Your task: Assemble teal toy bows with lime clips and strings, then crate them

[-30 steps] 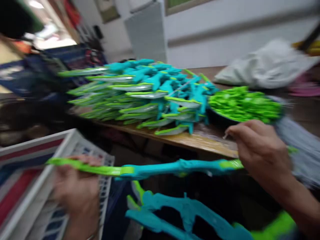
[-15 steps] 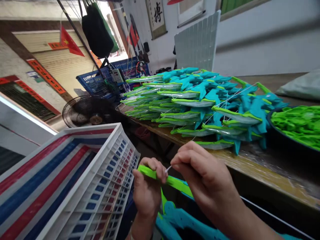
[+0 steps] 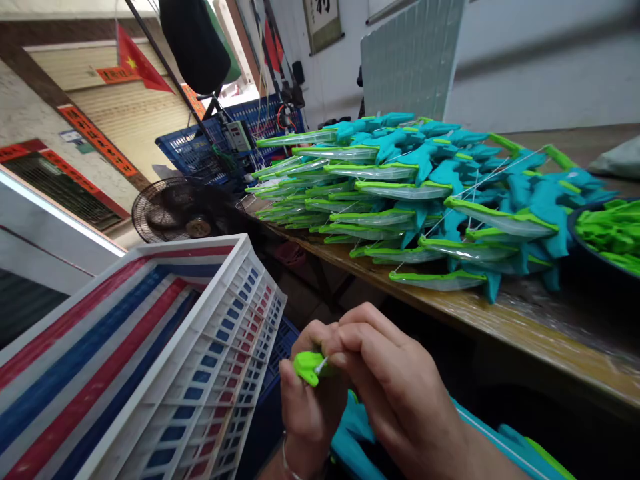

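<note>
My left hand point(image 3: 313, 413) is closed round the end of a lime-green plastic arm point(image 3: 305, 369), part of a toy that looks like a small crossbow. A thin white string point(image 3: 321, 365) runs at the green tip. My right hand point(image 3: 400, 380) pinches close against my left fingers, apparently on that string; its fingertips partly hide the spot. Below my hands are teal plastic toy parts point(image 3: 353, 433), mostly covered by my wrists. A second teal piece with a white cord along it point(image 3: 495, 437) shows beyond my right forearm.
A stack of teal-and-green toys point(image 3: 400, 180) lies on the wooden table point(image 3: 520, 333). At right stands a dark tub point(image 3: 583, 250) of green parts. A white crate point(image 3: 235, 320) with striped lining is at left; a black fan point(image 3: 175, 213) stands behind it.
My right hand has moved in against my left hand, where before it held the string drawn away. The green arm has turned so its tip faces me. The view has shifted slightly.
</note>
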Demonstrator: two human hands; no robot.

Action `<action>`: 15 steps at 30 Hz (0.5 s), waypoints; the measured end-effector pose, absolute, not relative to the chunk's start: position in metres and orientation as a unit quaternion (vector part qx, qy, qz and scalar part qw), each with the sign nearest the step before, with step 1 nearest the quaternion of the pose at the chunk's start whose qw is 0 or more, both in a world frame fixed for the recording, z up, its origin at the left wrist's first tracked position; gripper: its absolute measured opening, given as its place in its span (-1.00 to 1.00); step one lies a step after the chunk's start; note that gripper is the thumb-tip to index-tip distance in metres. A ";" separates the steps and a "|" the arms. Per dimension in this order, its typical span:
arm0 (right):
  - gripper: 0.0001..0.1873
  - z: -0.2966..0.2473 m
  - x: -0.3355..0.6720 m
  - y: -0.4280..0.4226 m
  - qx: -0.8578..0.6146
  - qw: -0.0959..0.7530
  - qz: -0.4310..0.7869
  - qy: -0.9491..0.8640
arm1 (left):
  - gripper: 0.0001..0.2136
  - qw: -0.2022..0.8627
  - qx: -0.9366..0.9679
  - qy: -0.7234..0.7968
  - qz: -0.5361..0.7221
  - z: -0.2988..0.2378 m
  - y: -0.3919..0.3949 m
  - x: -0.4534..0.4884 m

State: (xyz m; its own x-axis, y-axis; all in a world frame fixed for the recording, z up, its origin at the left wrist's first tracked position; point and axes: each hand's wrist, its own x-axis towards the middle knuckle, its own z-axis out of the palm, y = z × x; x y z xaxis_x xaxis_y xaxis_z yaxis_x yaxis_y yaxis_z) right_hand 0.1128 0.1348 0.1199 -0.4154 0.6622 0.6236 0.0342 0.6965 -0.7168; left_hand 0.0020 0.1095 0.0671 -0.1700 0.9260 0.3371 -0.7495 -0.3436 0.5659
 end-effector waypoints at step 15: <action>-0.78 0.107 0.113 0.133 -0.224 0.513 0.207 -0.802 | -0.54 0.588 0.323 0.171 0.722 0.073 0.112 0.007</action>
